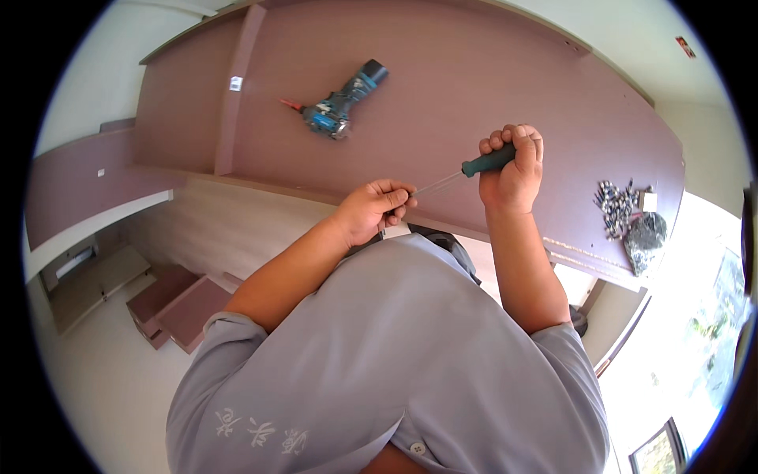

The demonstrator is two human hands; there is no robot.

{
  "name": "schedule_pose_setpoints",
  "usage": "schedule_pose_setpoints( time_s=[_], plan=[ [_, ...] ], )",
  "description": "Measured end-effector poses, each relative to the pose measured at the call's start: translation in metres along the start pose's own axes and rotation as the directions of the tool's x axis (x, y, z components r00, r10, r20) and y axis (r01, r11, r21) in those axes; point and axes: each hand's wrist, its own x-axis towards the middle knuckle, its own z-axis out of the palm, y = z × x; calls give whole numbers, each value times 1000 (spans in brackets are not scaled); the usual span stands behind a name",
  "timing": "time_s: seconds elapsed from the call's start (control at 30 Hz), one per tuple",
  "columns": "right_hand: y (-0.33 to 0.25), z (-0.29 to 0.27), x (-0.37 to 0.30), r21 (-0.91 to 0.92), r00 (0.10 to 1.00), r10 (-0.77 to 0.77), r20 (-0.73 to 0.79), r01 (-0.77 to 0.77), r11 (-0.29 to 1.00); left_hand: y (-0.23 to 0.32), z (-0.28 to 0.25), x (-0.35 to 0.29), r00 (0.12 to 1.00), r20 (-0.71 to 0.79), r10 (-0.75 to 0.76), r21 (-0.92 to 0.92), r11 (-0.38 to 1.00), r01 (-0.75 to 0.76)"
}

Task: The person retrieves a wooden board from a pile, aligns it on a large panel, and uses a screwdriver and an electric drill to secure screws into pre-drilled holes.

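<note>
Evidently the step in hand is two-handed handling of the screwdriver (488, 161), which slants between the fingers of the right hand (512, 182) and the left hand (368, 212). The right fingers are curled closed about its green handle; the left ones pinch the far end of its thin shaft, and whether they grip anything else I cannot tell. Any next move would likely call for a steady pinch there. Beyond the left fingers, a power driver (339, 104) lies on the mauve panel (450, 71); well right of the right fingers, small fittings (614, 207) lie beside a black plastic bag (647, 237).
</note>
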Motion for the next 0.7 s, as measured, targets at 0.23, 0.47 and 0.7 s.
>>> schedule_pose_setpoints(
  time_s=[0.23,0.47,0.7],
  plan=[
    [-35,-43,-9,-9,974,-188,-128,189,982,-15,43,48,994,-15,106,-3,994,-106],
    [-75,-95,-25,-552,994,-82,70,107,827,-25,60,67,987,-3,160,284,947,-153],
    [-79,-117,5,-726,987,-15,160,128,676,-42,89,92,982,119,-148,883,468,-36]
  ],
)
